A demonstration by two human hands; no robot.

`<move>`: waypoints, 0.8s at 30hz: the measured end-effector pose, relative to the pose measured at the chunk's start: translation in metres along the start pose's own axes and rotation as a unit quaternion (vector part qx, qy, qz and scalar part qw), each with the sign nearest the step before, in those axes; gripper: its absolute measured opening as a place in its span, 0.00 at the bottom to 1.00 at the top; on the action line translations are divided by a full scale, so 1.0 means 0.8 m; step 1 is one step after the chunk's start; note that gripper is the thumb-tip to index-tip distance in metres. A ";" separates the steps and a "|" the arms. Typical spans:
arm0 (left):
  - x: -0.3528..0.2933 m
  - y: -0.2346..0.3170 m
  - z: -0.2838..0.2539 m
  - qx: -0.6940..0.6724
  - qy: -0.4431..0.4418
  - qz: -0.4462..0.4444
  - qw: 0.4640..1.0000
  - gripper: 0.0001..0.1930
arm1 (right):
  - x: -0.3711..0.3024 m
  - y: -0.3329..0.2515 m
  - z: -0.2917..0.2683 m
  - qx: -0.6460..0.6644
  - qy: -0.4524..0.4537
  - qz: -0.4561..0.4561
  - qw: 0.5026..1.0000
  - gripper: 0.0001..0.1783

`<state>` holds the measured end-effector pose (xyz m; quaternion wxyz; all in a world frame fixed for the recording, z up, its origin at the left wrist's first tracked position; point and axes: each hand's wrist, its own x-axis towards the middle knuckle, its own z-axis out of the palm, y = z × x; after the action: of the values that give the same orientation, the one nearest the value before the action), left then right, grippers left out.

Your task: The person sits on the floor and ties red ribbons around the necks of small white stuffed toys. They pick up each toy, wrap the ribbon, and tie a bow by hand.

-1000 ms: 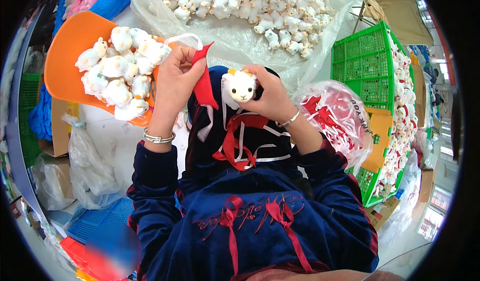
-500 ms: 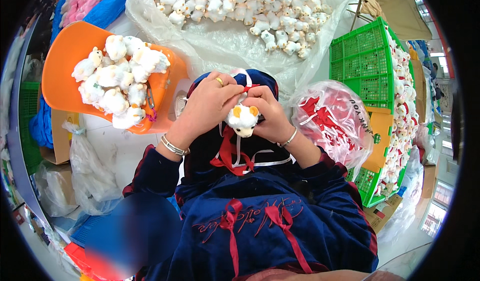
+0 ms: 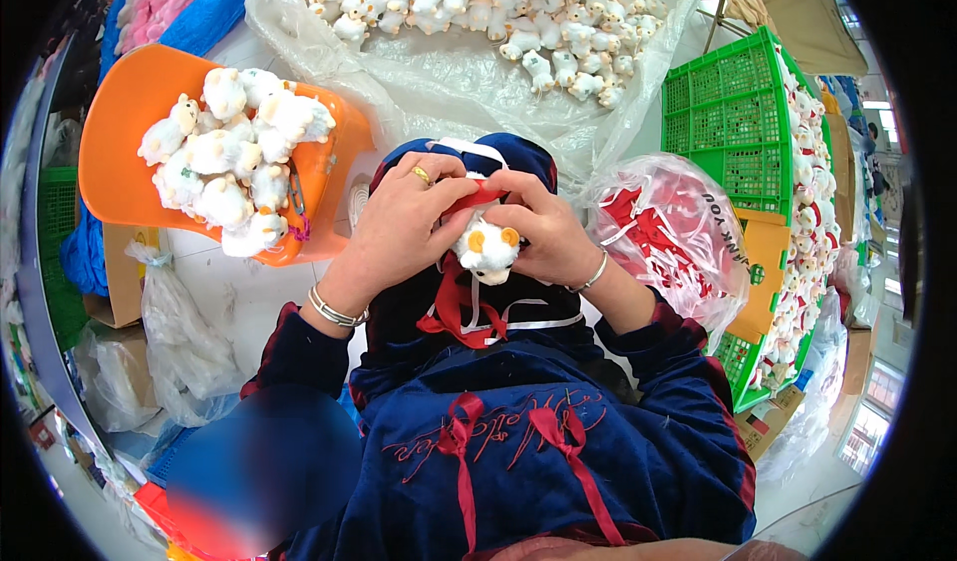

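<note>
Both hands meet over my lap on one small white plush toy (image 3: 486,250) with orange ears. My left hand (image 3: 404,224), wearing a ring and bracelets, grips the toy from the left. My right hand (image 3: 545,230), with a bracelet, grips it from the right. A red ribbon (image 3: 477,194) runs between my fingers across the top of the toy. More red ribbon (image 3: 454,307) and a white strip lie on my dark blue velvet lap below.
An orange bin (image 3: 120,142) of white plush toys sits at left. A clear plastic sheet (image 3: 449,72) with many more toys lies ahead. A bag of red ribbons (image 3: 663,237) and a green crate (image 3: 733,122) stand at right.
My left hand came in from the orange bin side and joined the right on the toy. The toy has turned face down, and the ribbon now lies across its top.
</note>
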<state>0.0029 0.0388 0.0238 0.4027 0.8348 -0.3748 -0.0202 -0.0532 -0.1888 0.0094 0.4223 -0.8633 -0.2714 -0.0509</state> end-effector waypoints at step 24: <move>-0.028 0.004 0.042 -0.095 0.120 -0.029 0.988 0.14 | -0.015 0.011 0.011 0.006 -0.045 -0.075 0.996 0.37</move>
<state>-0.0260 0.0297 -0.0028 0.5214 0.7998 -0.2956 0.0328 -0.0607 -0.1915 -0.0062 0.4095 -0.8395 -0.3545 -0.0422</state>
